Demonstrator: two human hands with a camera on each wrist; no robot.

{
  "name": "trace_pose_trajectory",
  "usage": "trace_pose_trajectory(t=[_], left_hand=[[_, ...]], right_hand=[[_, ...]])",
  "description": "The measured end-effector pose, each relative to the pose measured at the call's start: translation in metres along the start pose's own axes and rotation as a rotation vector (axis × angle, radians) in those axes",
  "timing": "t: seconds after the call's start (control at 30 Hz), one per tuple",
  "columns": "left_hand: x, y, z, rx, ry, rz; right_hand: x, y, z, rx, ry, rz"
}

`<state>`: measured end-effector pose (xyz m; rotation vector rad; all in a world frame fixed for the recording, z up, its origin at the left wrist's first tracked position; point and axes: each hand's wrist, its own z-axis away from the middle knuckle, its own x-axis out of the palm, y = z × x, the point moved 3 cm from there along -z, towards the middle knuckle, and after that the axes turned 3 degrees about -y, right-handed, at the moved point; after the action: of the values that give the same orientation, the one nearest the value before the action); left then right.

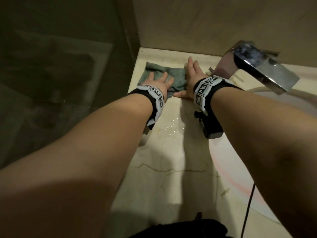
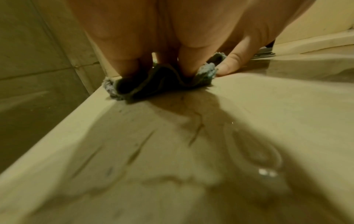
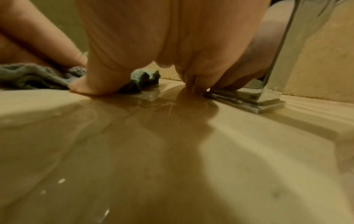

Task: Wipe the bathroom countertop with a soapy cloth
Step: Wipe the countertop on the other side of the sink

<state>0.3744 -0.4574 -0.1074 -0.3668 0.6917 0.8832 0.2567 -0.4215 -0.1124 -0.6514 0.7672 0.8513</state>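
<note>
A green-grey cloth [image 1: 164, 73] lies crumpled near the back left corner of the pale marble countertop [image 1: 171, 155]. My left hand [image 1: 159, 79] presses flat on the cloth with its fingers spread. In the left wrist view the cloth [image 2: 159, 83] bunches under the left fingers [image 2: 124, 63]. My right hand [image 1: 189, 74] lies flat just right of the cloth, fingers straight and pointing at the back wall. In the right wrist view its thumb [image 3: 90, 86] touches the cloth's edge [image 3: 143, 78], and its fingers [image 3: 193, 86] rest on the wet counter.
A chrome faucet [image 1: 257, 66] stands just right of my right hand; its base [image 3: 249, 100] is close to the fingers. A water puddle [image 1: 171, 127] lies behind the wrists. The white sink basin [image 1: 257, 160] is at the right. The counter's left edge [image 1: 130, 93] drops off beside the cloth.
</note>
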Motion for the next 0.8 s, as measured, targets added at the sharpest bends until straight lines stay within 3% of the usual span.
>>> trace_pose_trajectory(t=[0.53,0.8], left_hand=[[-0.060,0.024,-0.057,0.051,0.046,-0.129],[-0.064,0.009,-0.062,0.088,0.057,-0.129]], right_hand=[[-0.004,0.006,-0.011,0.012,-0.063,0.000],[-0.004,0.003,-0.009,0.010,-0.062,0.056]])
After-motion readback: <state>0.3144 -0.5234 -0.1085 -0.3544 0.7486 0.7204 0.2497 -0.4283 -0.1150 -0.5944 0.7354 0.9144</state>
